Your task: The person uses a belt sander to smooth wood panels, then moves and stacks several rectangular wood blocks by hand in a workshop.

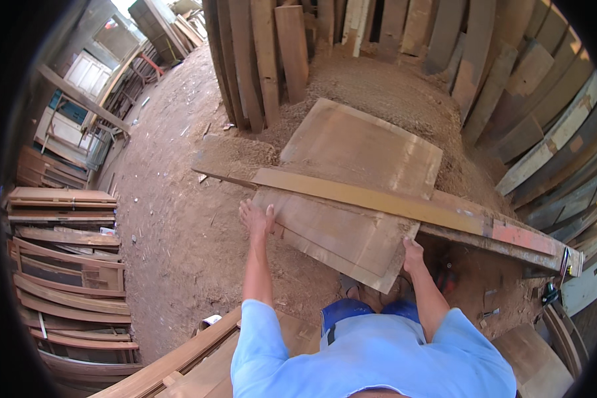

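A flat brown wooden panel slants in front of me, its near corner close to my body. My right hand grips its right edge, thumb on top and the other fingers mostly out of sight. My left hand is at the panel's left corner with fingers stretched and spread, seeming to touch the edge. Across the panel's far side runs a long yellowish-brown plank with a pinkish right end. Beyond the plank lies another brown panel; whether the two are separate pieces I cannot tell.
Upright boards lean along the back and right. Sawdust is heaped beyond the far panel. Stacked wooden frames line the left side. A wooden frame piece lies near my left elbow. A workbench stands far left.
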Available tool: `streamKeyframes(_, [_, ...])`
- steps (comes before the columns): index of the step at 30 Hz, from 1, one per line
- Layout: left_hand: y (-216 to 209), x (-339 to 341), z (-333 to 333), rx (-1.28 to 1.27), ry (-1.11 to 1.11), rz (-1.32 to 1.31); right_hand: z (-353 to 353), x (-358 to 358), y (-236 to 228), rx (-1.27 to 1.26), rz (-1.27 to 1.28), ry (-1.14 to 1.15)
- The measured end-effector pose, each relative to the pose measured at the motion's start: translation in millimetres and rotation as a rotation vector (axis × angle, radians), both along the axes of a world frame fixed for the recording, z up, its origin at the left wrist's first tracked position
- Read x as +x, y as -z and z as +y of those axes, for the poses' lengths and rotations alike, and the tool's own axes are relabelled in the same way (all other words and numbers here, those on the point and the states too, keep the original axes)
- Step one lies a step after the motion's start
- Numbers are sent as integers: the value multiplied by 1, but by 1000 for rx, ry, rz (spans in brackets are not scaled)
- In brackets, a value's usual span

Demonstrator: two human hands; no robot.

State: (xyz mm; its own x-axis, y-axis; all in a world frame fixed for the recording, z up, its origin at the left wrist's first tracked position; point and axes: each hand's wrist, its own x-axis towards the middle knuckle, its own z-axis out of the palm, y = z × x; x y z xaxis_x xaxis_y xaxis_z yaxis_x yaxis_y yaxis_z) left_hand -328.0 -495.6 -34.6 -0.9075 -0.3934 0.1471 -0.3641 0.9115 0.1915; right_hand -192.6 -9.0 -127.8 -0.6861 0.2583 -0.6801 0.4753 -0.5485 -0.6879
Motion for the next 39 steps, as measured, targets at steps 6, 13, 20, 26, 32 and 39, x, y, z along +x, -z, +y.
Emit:
streamKeyframes(6, [-39, -40, 7, 218, 17, -470, 20, 8, 13, 94, 25, 48])
streamKeyframes(13, [-27, -20, -3, 184, 53, -524, 33, 17, 4, 271, -102, 28])
streamKeyframes(20, [-40, 84, 20, 281, 40, -554, 56, 98, -27, 160, -63, -10])
streamKeyframes(26, [-57, 201, 66, 348, 18, -657, 119, 183, -19, 150, -113, -16])
streamKeyframes(32, [-33, 287, 88, 520, 48, -625, 161, 222, -6, 367, -110, -135])
streamKeyframes(39, [-32, 316, 96, 733, -55, -540, 182, 254, 1, 359, -148, -204])
